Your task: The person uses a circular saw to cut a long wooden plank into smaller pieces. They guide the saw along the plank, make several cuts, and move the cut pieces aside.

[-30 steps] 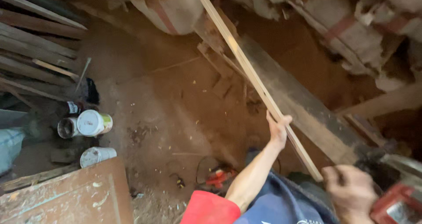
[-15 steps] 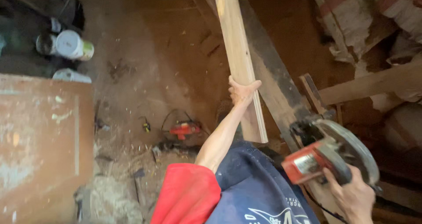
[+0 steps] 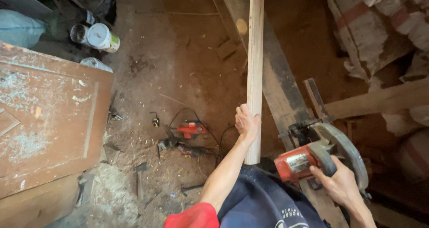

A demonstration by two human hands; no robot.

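The left hand [image 3: 246,122] grips a long pale wooden strip [image 3: 255,53] near its lower end — the strip runs away up over a dirt floor [image 3: 178,62]. The right hand [image 3: 340,184] is closed around the handle of a red circular saw [image 3: 319,154], just right of the strip, beside a grey plank [image 3: 279,98].

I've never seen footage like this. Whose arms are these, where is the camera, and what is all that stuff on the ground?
The camera sits on a person's head and looks down, so the two arms are that person's own. The left hand grips a long pale wooden strip near its lower end. The right hand holds a red circular saw by its handle. Under them is a dirt floor scattered with sawdust. On it lie a small red power tool with black cords, some white paint cans, and a wide grey plank. At left lies a worn brown wooden door.
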